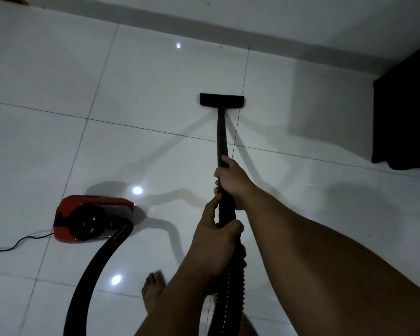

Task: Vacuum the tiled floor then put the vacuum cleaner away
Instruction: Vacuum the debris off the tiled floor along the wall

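A black vacuum wand [221, 134] runs from my hands down to a flat black floor nozzle [221, 101] resting on the glossy white tiled floor [143, 81]. My right hand [232, 180] grips the wand higher up. My left hand [216, 236] holds it just below, where the ribbed hose [228, 287] begins. The red and black vacuum body [92, 218] sits on the floor to the left, and its smooth black hose [95, 267] arcs toward me.
A dark cabinet [403, 112] stands at the right by the wall base [228, 27]. The power cord [17, 243] trails left from the vacuum body. My bare foot [153, 292] is on the tiles below my hands.
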